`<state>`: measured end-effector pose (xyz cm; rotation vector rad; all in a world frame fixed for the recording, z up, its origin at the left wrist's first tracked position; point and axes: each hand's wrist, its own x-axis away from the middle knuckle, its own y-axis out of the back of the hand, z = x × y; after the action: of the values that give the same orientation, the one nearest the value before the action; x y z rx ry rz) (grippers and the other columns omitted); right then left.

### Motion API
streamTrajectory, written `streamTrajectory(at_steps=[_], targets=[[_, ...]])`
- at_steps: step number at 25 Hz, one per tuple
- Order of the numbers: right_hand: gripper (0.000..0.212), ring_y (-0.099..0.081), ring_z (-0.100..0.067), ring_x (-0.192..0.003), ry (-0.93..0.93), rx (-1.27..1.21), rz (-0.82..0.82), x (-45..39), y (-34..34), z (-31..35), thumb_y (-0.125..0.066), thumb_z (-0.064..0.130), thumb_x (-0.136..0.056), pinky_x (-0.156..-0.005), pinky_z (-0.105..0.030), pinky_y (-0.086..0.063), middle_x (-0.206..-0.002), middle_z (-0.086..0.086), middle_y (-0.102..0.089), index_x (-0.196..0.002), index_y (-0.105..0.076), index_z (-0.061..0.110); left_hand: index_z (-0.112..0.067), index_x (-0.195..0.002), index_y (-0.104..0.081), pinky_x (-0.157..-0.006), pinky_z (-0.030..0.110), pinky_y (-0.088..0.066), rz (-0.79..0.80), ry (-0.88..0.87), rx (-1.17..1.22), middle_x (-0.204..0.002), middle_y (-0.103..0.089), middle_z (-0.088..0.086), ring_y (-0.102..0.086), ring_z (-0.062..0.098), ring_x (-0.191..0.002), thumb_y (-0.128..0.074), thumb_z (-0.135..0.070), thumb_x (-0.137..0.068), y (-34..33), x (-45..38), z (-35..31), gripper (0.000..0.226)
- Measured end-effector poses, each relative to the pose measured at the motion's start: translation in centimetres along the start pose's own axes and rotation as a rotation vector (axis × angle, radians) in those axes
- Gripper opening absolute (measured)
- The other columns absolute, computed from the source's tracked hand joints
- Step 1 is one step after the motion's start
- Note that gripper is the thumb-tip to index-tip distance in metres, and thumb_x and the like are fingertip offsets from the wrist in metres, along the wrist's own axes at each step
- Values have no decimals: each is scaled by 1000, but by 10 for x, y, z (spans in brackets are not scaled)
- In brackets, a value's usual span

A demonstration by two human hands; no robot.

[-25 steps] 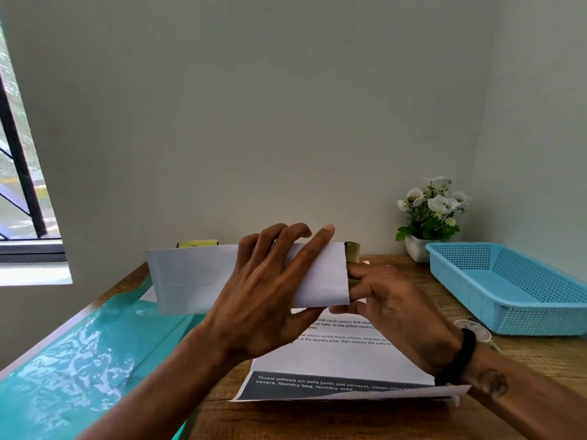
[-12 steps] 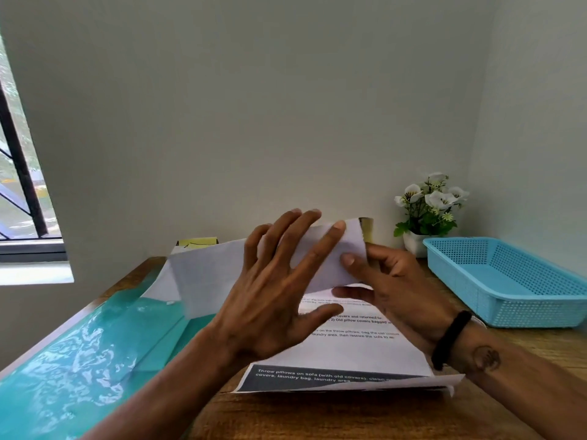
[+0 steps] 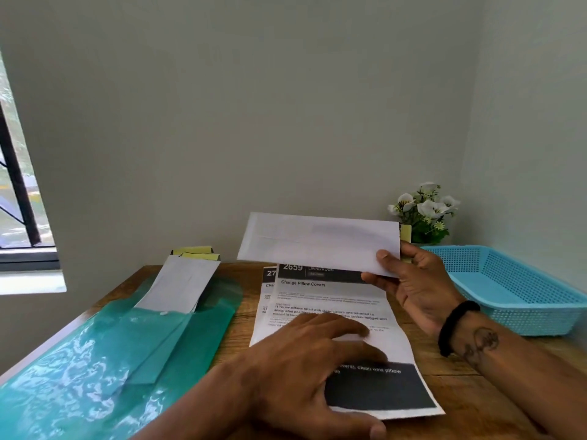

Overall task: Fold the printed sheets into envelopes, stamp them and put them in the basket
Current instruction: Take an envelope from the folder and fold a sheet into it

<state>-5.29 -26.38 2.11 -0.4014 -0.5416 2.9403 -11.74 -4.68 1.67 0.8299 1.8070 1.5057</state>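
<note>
My right hand (image 3: 413, 282) pinches the right end of a white envelope (image 3: 317, 241) and holds it level above the table, its yellow flap strip showing at the right. A stack of printed sheets (image 3: 330, 300) with black headers lies on the wooden table (image 3: 460, 392) below it. Resting flat on the top sheet, fingers spread, is my left hand (image 3: 305, 354); it grips nothing. The blue plastic basket (image 3: 514, 287) stands at the right, with nothing visible inside.
A green plastic folder (image 3: 95, 360) covers the table's left side, with more white envelopes (image 3: 181, 282) sticking out of it. A pot of white flowers (image 3: 424, 214) stands in the back corner. A window is at the far left.
My left hand let go of the envelope and dropped onto the printed sheet. My right hand alone now holds the envelope, shifted right and up.
</note>
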Motion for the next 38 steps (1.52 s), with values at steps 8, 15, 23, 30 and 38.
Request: streamTrajectory(at_steps=[8, 15, 23, 30, 38], targets=[[23, -70, -32, -110, -46, -2, 9, -2, 1, 1, -60, -1, -99, -62, -30, -66, -122, -11, -70, -110, -68, 18, -49, -152, -39, -122, 43, -35, 14, 186, -30, -161, -35, -20, -34, 7, -146, -39, -84, -91, -1, 2, 22, 71], [37, -69, -35, -111, -14, -31, 30, -8, 6, 6, -63, -4, -96, -61, -31, -66, -132, -15, -64, -128, -59, 15, -24, -109, -77, -86, 35, -54, -549, -39, -232, -115, -71, -5, -58, 12, -107, -39, -73, -99, 20, 16, 24, 63], [48, -73, -28, -92, -194, 60, 144, -5, 10, 13, -65, -6, -94, -55, -26, -62, -127, -20, -67, -133, -50, 17, -17, -71, -73, -67, 33, -48, -1354, 419, 234, -69, -71, 8, -63, 16, -66, -29, -49, -111, 69, 43, 79, 68], [19, -63, -22, -78, -301, 104, 213, 1, 6, 11, -62, -4, -97, -47, -20, -53, -115, -22, -71, -112, -68, 7, -10, -128, -72, -73, 31, -57, -506, 482, 1463, -128, -71, 18, -69, 27, -98, -48, -64, -98, 53, 31, 70, 66], [43, -67, -26, -89, -317, 410, 349, 13, -8, 5, -60, 50, -99, -71, -35, -55, -107, -18, -76, -101, -79, 11, -25, -124, -75, -75, 29, -59, -369, 383, 1169, -111, -78, 5, -72, 18, -91, -58, -45, -102, 20, 2, 38, 34]])
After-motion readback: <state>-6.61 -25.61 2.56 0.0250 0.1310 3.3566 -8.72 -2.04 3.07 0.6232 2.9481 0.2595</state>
